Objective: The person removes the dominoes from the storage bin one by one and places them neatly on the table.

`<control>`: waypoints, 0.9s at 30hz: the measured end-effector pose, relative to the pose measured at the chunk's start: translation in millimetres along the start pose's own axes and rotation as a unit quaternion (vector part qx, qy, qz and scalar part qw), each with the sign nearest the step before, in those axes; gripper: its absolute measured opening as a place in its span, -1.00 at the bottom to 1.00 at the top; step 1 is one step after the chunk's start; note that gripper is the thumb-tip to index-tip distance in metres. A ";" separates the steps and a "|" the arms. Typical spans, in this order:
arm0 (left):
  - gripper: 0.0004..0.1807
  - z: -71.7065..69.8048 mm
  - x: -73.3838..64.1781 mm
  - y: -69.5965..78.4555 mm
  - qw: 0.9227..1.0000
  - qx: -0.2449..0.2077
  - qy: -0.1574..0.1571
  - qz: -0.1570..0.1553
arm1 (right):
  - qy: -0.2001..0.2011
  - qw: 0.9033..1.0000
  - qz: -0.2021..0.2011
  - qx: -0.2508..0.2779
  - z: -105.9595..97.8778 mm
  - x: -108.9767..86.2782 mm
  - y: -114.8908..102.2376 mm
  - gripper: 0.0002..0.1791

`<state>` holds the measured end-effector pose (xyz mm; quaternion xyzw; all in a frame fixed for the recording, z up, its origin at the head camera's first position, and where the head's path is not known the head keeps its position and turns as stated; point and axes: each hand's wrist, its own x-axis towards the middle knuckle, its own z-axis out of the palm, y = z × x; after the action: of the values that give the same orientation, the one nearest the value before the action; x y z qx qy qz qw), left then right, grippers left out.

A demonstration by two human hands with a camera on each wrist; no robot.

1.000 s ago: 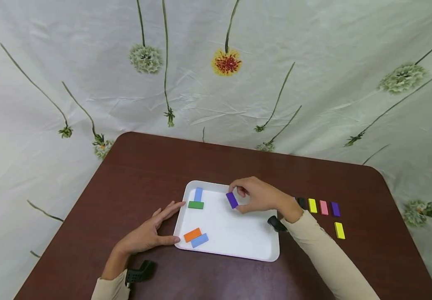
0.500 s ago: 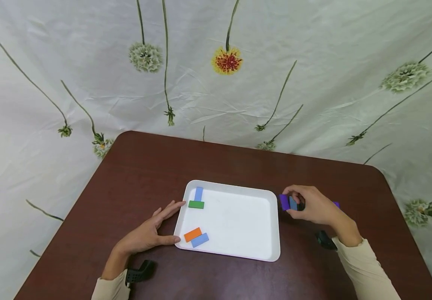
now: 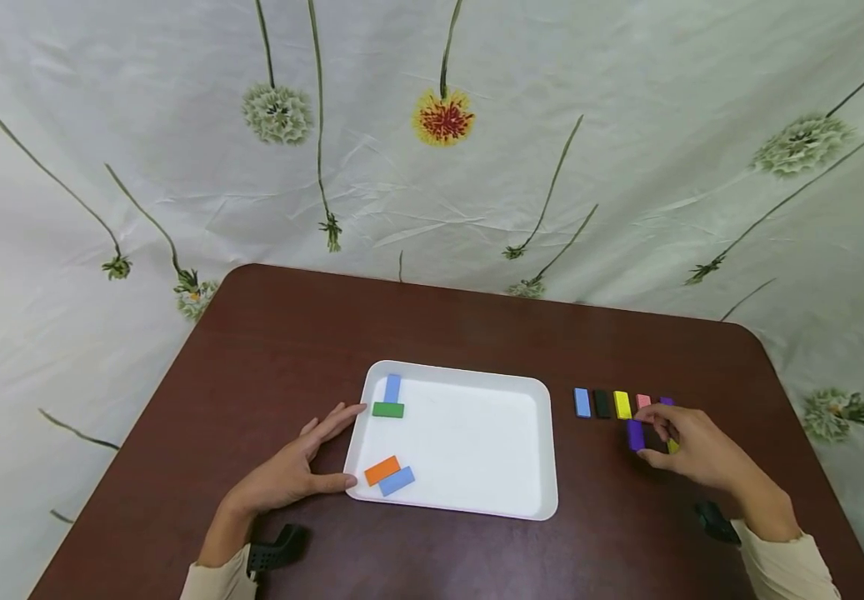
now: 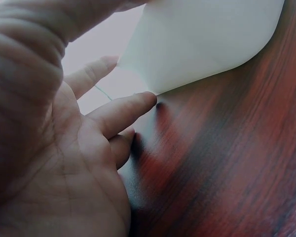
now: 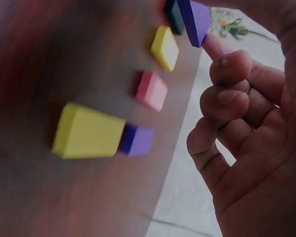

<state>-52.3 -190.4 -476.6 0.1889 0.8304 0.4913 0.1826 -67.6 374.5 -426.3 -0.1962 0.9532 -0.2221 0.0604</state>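
Note:
A purple block (image 3: 636,435) is pinched between the thumb and index finger of my right hand (image 3: 705,450), in front of a row of blocks at the right. In the right wrist view the held purple block (image 5: 195,22) shows at the top, with the other fingers curled below it. My left hand (image 3: 282,475) touches the left rim of a white tray (image 3: 461,510) with spread, fairly straight fingers. Inside the tray lie a light blue block (image 3: 392,387) against a green block (image 3: 388,410), and an orange block (image 3: 382,470) against another light blue block (image 3: 397,481).
Right of the tray stand a blue block (image 3: 582,402), a black block (image 3: 601,404), a yellow block (image 3: 622,405), a pink block (image 3: 643,402) and a purple block (image 5: 139,141). Nearer, a second yellow block (image 5: 91,132) is mostly hidden by the hand in the head view. A floral cloth (image 3: 372,167) hangs behind the table.
My right hand has carried the purple block out from above the tray, rightward past the blue and black blocks. My left hand stays at the tray's rim.

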 end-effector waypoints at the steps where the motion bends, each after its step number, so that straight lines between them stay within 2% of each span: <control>1: 0.04 0.1 0.1 -0.4 1.000 0.000 0.001 0.002 | 0.001 1.000 0.007 -0.004 0.0 -2.8 2.0 -0.59; 10: 0.03 -0.4 -0.2 -1.4 1.000 -0.003 0.000 0.006 | -0.024 0.998 0.050 -0.005 -0.8 -16.6 11.7 -0.58; 27: 0.02 0.1 -1.6 -0.8 1.000 -0.008 0.002 -0.004 | -0.025 0.999 0.044 -0.011 8.8 -19.4 20.3 -0.58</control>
<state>-51.0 -191.6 -477.1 0.1829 0.8277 0.4973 0.1847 -55.1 395.5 -442.7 -0.1600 0.9616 -0.2034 0.0917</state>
